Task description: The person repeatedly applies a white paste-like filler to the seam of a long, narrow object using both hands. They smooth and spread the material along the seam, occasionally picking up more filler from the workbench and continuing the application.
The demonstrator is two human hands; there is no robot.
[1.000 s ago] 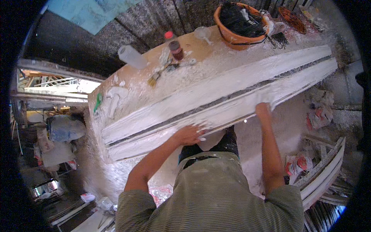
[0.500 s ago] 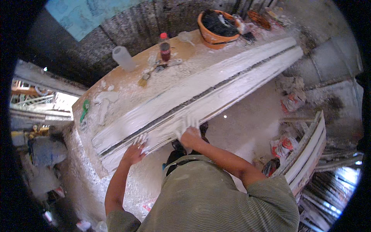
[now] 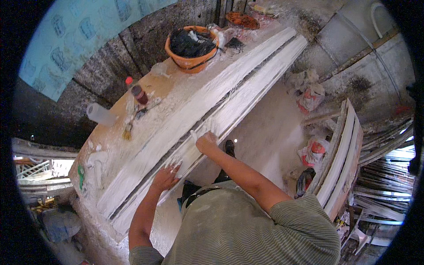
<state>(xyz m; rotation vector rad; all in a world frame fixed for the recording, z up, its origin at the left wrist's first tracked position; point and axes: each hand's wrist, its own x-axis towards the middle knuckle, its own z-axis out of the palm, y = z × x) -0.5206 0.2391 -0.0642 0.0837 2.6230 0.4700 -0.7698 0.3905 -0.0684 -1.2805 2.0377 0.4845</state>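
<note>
Two long white plaster-like strips [image 3: 181, 121] lie side by side with a dark slot between them, running from near left to far right. My left hand [image 3: 167, 176] rests on the near strip toward its left end, fingers apart and coated white. Farther along that same strip, my right hand [image 3: 206, 140] lies palm down with its thumb out to the side. White paste covers its fingers too, and they blend into the white surface. Neither hand grips anything.
Behind the strips on the dusty table stand an orange basin [image 3: 194, 66] with dark contents, a red-capped bottle [image 3: 139, 93], a translucent container [image 3: 100, 115] and a brush [image 3: 128, 131]. More white strips [image 3: 342, 154] lean at the right, near crumpled bags [image 3: 314, 150].
The whole view has swung, so the strips run more steeply and the table items sit further left. My right hand, smeared by motion before, now shows more sharply on the near strip.
</note>
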